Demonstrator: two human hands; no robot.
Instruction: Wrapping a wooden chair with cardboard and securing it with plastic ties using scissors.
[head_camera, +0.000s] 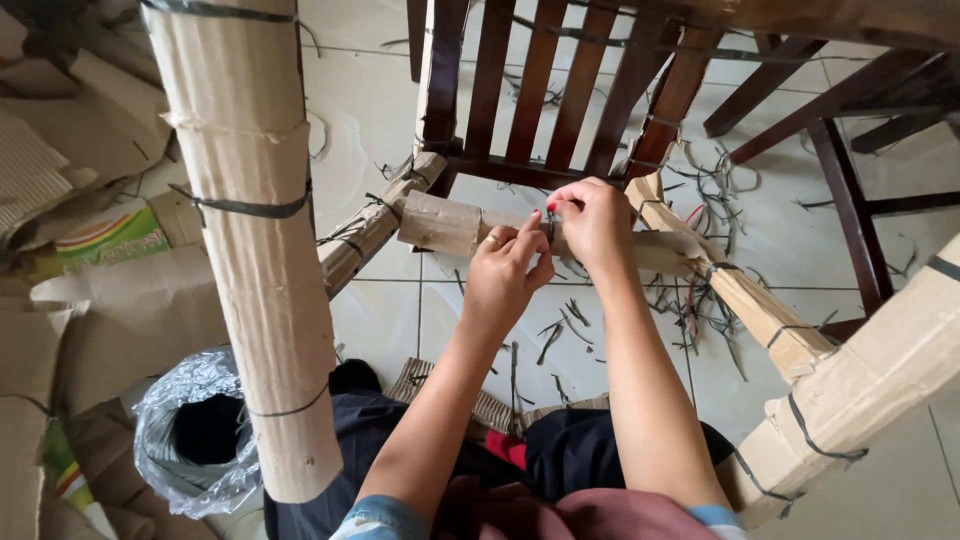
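Cardboard wrapping (450, 225) covers a chair rail (520, 172). Left hand (505, 275) presses closed against it, while right hand (595, 225) pinches a dark strap (549, 228) on the wrap.

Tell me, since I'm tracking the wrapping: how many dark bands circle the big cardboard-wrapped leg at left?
3 show on the cardboard-wrapped leg: top, middle, low. Others may lie out of frame.

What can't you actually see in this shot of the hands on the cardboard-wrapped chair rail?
Head view only:
- What the right hand pinches on the rail: its fingers cover it.
- Left hand palm and grip: turned away.
- Bag contents: too dark.
- Chair top: cut off by the upper edge.
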